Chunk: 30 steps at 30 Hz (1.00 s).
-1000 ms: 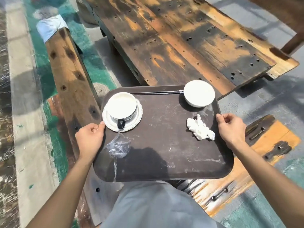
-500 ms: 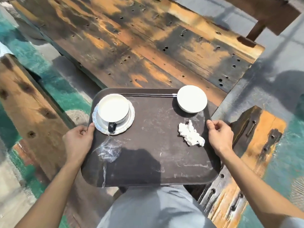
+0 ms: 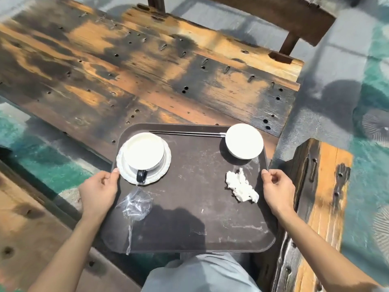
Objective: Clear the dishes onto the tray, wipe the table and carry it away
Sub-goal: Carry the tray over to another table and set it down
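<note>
A dark brown tray [image 3: 189,228] is held level in front of me, off the table. My left hand [image 3: 99,190] grips its left edge and my right hand [image 3: 277,190] grips its right edge. On the tray, at the far left, a white cup with a dark handle [image 3: 144,152] stands on a white saucer [image 3: 164,167]. A white bowl [image 3: 244,141] sits at the far right corner. Dark chopsticks [image 3: 185,133] lie along the far rim. A crumpled white napkin [image 3: 242,186] lies near my right hand, and a clear plastic wrapper [image 3: 134,205] near my left.
The weathered wooden table [image 3: 147,76] stretches beyond the tray, its top bare. Wooden benches stand at the lower left [image 3: 27,224] and at the right [image 3: 315,197]. A dark chair or bench [image 3: 294,15] is at the top right. The floor [image 3: 368,165] is painted teal and grey.
The view has swung to the left across the table while the tray stayed in my hands. Both hands keep the same grip and the dishes have not shifted on the tray.
</note>
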Each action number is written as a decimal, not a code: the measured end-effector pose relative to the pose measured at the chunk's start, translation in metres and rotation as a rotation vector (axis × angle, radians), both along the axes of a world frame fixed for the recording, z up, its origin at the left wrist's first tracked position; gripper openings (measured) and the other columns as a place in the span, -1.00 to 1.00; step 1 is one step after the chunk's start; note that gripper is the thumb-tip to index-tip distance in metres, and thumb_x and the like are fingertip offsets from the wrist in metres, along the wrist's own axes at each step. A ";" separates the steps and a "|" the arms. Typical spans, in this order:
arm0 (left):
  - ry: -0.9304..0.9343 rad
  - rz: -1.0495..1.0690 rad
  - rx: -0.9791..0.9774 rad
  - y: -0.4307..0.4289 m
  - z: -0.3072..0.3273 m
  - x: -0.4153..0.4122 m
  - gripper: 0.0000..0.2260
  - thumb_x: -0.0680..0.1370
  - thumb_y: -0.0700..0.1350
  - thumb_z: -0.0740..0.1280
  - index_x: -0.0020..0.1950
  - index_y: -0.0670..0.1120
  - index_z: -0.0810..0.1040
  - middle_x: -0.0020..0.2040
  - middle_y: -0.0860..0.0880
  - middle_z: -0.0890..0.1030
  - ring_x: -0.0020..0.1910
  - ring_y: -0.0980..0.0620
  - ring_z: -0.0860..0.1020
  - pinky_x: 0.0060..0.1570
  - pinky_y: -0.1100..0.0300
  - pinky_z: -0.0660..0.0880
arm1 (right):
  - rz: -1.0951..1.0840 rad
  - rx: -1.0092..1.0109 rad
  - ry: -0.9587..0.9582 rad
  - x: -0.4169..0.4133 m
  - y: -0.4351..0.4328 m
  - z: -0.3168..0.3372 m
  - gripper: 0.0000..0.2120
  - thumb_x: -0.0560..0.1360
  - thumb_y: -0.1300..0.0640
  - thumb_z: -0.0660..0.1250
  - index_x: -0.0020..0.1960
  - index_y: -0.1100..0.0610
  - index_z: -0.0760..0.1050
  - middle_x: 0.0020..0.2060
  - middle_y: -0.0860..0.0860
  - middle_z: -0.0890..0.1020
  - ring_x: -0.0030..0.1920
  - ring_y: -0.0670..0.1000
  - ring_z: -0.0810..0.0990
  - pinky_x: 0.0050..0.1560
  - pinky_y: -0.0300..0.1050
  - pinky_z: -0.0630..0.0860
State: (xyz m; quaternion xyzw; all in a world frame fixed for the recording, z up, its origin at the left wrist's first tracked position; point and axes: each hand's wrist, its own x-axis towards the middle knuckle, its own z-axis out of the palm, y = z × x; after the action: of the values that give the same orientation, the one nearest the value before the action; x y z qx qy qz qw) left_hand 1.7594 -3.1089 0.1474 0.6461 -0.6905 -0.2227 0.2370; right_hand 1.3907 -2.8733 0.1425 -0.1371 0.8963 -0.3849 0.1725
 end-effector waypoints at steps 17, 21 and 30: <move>-0.049 -0.221 0.060 -0.152 -0.045 -0.103 -0.65 0.59 0.04 0.37 -0.34 -0.11 0.54 -0.43 -0.10 0.54 -0.35 -0.05 0.49 -0.14 0.12 0.36 | -0.298 0.037 -0.024 -0.020 -0.065 -0.038 -0.88 0.55 0.12 0.31 -0.13 0.14 0.54 -0.28 0.08 0.63 -0.24 0.02 0.53 -0.14 -0.10 0.31; -0.033 -0.288 0.109 -0.184 -0.063 -0.118 -0.64 0.59 0.05 0.37 -0.35 -0.10 0.51 -0.44 -0.07 0.53 -0.25 0.00 0.46 -0.19 0.12 0.32 | -0.382 0.068 -0.001 -0.013 -0.078 -0.057 -0.90 0.55 0.12 0.34 -0.13 0.10 0.55 -0.32 0.02 0.61 -0.28 -0.08 0.51 -0.14 -0.12 0.30; -0.096 -0.512 0.167 -0.237 -0.121 -0.136 -0.64 0.58 -0.02 0.39 -0.37 -0.14 0.47 -0.48 -0.11 0.48 -0.36 -0.12 0.44 -0.26 0.07 0.35 | -0.551 0.105 0.060 0.002 -0.100 -0.113 -0.90 0.53 0.11 0.39 -0.15 0.09 0.58 -0.33 0.02 0.62 -0.26 0.06 0.57 -0.10 -0.05 0.45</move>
State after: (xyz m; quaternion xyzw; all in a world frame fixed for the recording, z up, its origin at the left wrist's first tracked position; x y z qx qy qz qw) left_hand 1.6231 -3.3457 0.0263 0.4778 -0.8209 -0.3007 0.0859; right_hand 1.3923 -2.9729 0.0291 0.1094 0.9232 -0.3662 0.0416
